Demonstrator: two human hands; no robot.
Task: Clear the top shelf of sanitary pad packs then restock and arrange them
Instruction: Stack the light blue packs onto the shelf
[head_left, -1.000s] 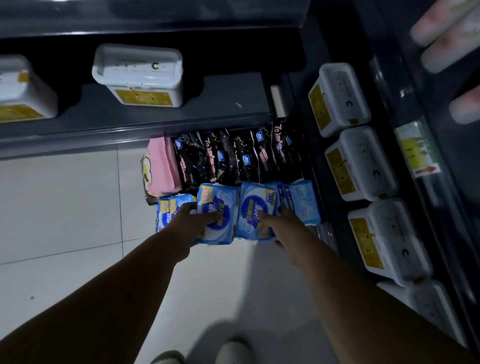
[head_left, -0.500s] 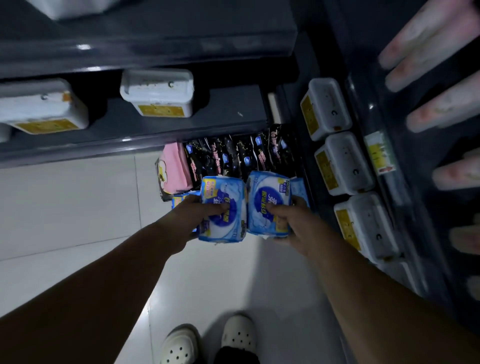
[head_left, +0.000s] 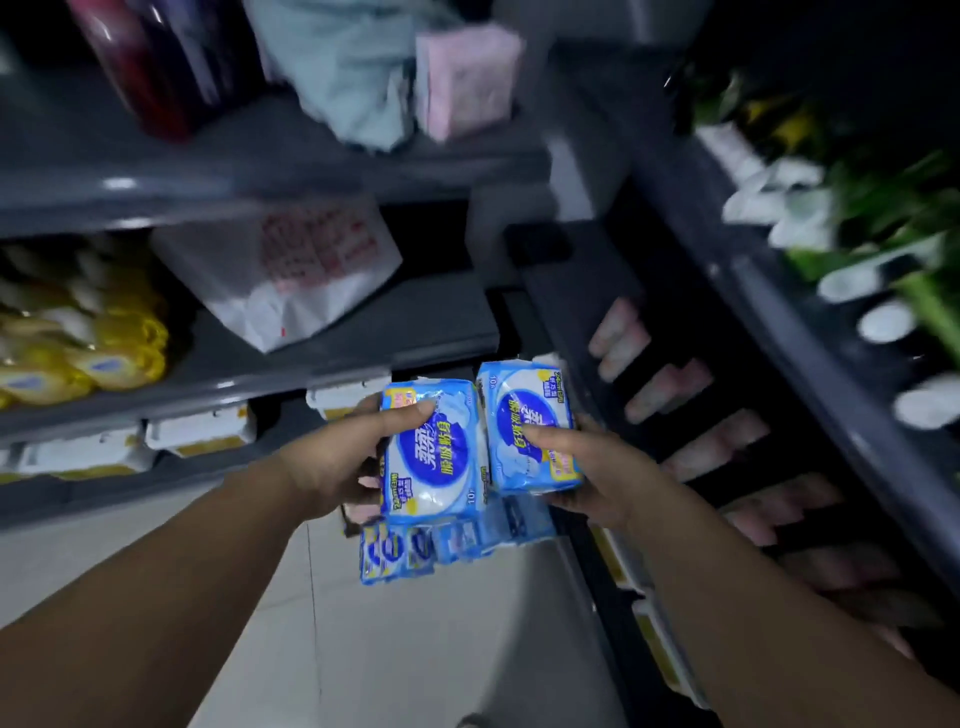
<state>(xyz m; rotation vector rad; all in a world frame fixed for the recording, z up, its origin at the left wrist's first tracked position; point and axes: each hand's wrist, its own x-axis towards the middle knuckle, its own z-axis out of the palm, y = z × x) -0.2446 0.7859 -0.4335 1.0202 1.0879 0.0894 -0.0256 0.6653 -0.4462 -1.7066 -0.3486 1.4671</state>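
Observation:
My left hand grips a blue and white sanitary pad pack, thumb across its top front. My right hand grips a second blue pad pack beside it, thumb on its face. Both packs are held side by side in front of me, above the floor. Below them several more blue pad packs lie on the pale floor. A grey upper shelf carries a pink pack and a pale teal bundle, both blurred.
On the left, a middle shelf holds a white bag with red print and yellow packs; white tubs sit lower. The right-hand rack holds pink tubes and green and white bottles. Tiled floor lies underfoot.
Both hands have lifted the two blue packs up from the floor pile. The view has swung upward, bringing the higher shelves into sight.

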